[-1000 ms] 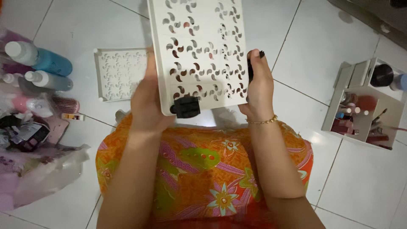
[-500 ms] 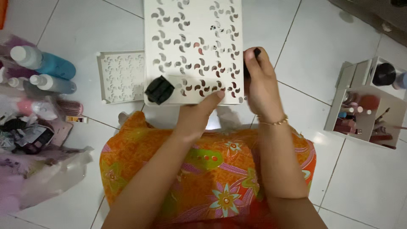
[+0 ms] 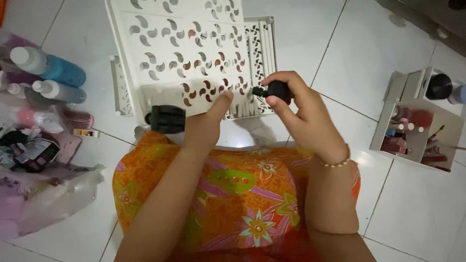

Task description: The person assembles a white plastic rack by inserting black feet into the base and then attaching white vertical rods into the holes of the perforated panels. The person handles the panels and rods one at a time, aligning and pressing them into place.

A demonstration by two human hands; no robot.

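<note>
Two hands engaged: your left hand (image 3: 206, 123) grips the white perforated panel (image 3: 187, 58); your right hand (image 3: 301, 114) pinches a black caster wheel (image 3: 276, 90).

Both arms reach forward from the body, over the lap. The left arm is bare and goes up and a bit to the right. The left hand (image 3: 206, 123) is at its end, with the thumb stretched out to the right and pressed flat; its other fingers are hidden. The right arm is bent, with a bead band on the wrist. The right hand (image 3: 303, 114) is turned to the left. Its thumb and fingers (image 3: 279, 77) curl round and pinch something small and black.
</note>
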